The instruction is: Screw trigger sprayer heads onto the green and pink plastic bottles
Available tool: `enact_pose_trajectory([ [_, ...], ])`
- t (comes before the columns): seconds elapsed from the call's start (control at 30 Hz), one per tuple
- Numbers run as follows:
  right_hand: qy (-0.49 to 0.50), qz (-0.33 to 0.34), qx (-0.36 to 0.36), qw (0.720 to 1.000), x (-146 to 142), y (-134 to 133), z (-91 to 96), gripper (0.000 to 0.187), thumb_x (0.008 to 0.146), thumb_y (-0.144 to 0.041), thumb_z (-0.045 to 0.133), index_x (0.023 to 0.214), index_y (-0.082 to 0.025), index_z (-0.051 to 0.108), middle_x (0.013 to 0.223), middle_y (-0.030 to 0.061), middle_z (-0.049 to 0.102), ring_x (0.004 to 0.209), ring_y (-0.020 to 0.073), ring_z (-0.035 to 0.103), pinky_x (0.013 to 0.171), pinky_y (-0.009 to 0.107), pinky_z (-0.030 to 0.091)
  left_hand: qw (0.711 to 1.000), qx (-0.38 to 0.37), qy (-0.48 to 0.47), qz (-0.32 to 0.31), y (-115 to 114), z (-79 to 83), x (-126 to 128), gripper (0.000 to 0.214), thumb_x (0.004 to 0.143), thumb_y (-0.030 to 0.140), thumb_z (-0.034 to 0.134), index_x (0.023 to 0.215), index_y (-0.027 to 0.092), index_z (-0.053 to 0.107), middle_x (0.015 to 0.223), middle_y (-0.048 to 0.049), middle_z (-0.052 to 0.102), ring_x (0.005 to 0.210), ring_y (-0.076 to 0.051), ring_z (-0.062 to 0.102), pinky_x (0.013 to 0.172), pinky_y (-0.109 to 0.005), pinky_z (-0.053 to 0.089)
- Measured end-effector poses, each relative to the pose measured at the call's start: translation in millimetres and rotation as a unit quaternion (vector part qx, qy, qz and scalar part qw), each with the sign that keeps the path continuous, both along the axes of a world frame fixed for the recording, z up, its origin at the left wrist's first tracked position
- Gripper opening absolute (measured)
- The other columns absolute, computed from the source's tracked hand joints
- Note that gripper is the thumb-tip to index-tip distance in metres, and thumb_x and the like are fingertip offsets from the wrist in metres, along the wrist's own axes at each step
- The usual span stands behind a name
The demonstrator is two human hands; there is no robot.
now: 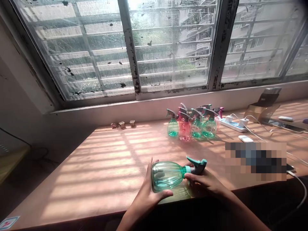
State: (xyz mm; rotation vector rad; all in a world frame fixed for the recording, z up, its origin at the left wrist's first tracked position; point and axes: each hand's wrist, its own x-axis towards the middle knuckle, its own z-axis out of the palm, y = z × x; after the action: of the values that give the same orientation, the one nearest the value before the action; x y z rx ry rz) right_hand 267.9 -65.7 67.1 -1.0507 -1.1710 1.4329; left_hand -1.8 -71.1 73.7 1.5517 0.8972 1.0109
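I've got a green spray bottle (167,175) lying sideways between both hands, just over the front edge of the worktop (108,179), base to my left, trigger head to my right. Left grip (152,189) is spread around the base end, right grip (205,181) is closed in around the neck, just under the trigger head.

Room-wise, the near edge runs right under the bottle. The roomy side is left and forward: a broad stretch of wood striped with sun, out to the slanting left edge, with a sticker (9,222) at the near corner.

Straight ahead and a bit right, a tight bunch of green and pinkish-red spray bottles (196,126) stands upright near the wall, so that's the main thing in the way. Three small brownish objects (122,125) sit along the back, further left.

Right is the cluttered side: a power strip (232,124) with plugs in it, a white rounded gadget (245,139), a pixelated patch I can't read, and a white cable (303,189) drooping past the front edge. Windows (168,48) run above the back.
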Motion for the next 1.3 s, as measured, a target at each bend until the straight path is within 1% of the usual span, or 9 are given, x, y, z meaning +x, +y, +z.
enact_pose_trajectory([
  [0.17,0.009,0.017,0.003,1.000,-1,0,1.5,0.047,0.071,-0.054,0.092,0.096,-0.022,0.069,0.072,-0.0025,0.073,0.064,0.0182,0.065,0.066,0.034,0.051,1.000,0.009,0.012,0.010,-3,4.3,-1,0.108,0.082,0.044,0.089,0.165,0.035,0.020,0.165,-0.0132,0.038,0.147,-0.035,0.047,0.124,-0.051,0.034],
  [0.4,0.024,0.007,0.000,1.000,-1,0,-0.5,0.049,0.069,-0.052,0.095,0.098,-0.021,0.071,0.074,-0.0018,0.073,0.067,0.0185,0.067,0.068,0.032,0.051,1.000,0.003,0.006,0.015,1,-7.7,-2,0.121,0.079,0.046,0.091,0.166,0.043,0.007,0.175,-0.0129,0.021,0.140,-0.037,0.055,0.117,-0.053,0.043],
  [0.5,0.039,0.019,-0.009,0.999,-2,1,-3.3,0.054,0.068,-0.053,0.095,0.105,-0.022,0.071,0.074,-0.0031,0.072,0.064,0.0174,0.066,0.065,0.031,0.050,1.000,0.002,0.006,0.025,3,-7.1,-2,0.119,0.079,0.051,0.089,0.167,0.038,0.011,0.172,-0.0135,0.029,0.150,-0.039,0.043,0.125,-0.054,0.033],
  [0.6,0.046,0.016,-0.013,0.999,-2,1,-2.5,0.055,0.068,-0.054,0.095,0.105,-0.022,0.070,0.074,-0.0030,0.072,0.063,0.0164,0.065,0.064,0.030,0.050,1.000,0.005,0.006,0.019,2,-2.2,-1,0.110,0.081,0.049,0.088,0.166,0.035,0.020,0.166,-0.0132,0.040,0.153,-0.037,0.040,0.126,-0.051,0.033],
  [0.8,0.038,0.011,0.000,0.999,-1,0,3.5,0.048,0.071,-0.054,0.093,0.097,-0.021,0.068,0.073,0.0007,0.076,0.063,0.0187,0.066,0.067,0.034,0.052,1.000,0.004,0.001,0.005,-3,0.2,1,0.118,0.085,0.053,0.084,0.168,0.035,0.003,0.159,-0.0162,0.048,0.143,-0.037,0.052,0.122,-0.054,0.036],
  [0.93,0.043,0.006,0.004,0.999,-2,1,0.3,0.052,0.068,-0.054,0.095,0.101,-0.021,0.071,0.069,-0.0027,0.071,0.063,0.0173,0.065,0.065,0.031,0.049,1.000,0.002,0.005,0.028,-3,0.3,0,0.119,0.079,0.053,0.089,0.168,0.033,0.012,0.172,-0.0134,0.033,0.156,-0.037,0.035,0.129,-0.050,0.027],
  [1.0,0.048,0.006,-0.002,0.999,-3,3,-2.0,0.055,0.066,-0.055,0.095,0.103,-0.022,0.072,0.070,-0.0038,0.069,0.062,0.0169,0.064,0.063,0.031,0.049,0.999,-0.001,0.007,0.035,-3,1.4,0,0.112,0.079,0.053,0.088,0.167,0.031,0.021,0.171,-0.0130,0.036,0.158,-0.037,0.032,0.130,-0.047,0.026],
  [1.13,0.053,-0.002,-0.002,0.999,-2,4,-3.2,0.054,0.069,-0.055,0.094,0.103,-0.022,0.070,0.071,-0.0032,0.070,0.061,0.0167,0.065,0.062,0.031,0.049,1.000,0.003,0.003,0.030,-1,0.8,2,0.111,0.081,0.052,0.087,0.167,0.032,0.019,0.155,-0.0137,0.056,0.142,-0.035,0.054,0.122,-0.049,0.038],
  [1.3,0.068,0.003,0.008,0.998,-2,5,-2.2,0.049,0.073,-0.052,0.092,0.101,-0.021,0.067,0.071,-0.0025,0.072,0.061,0.0162,0.066,0.065,0.032,0.050,0.997,0.028,0.011,0.067,2,-3.7,3,0.113,0.083,0.051,0.085,0.168,0.033,0.013,0.161,-0.0140,0.047,0.139,-0.035,0.056,0.122,-0.049,0.039],
])
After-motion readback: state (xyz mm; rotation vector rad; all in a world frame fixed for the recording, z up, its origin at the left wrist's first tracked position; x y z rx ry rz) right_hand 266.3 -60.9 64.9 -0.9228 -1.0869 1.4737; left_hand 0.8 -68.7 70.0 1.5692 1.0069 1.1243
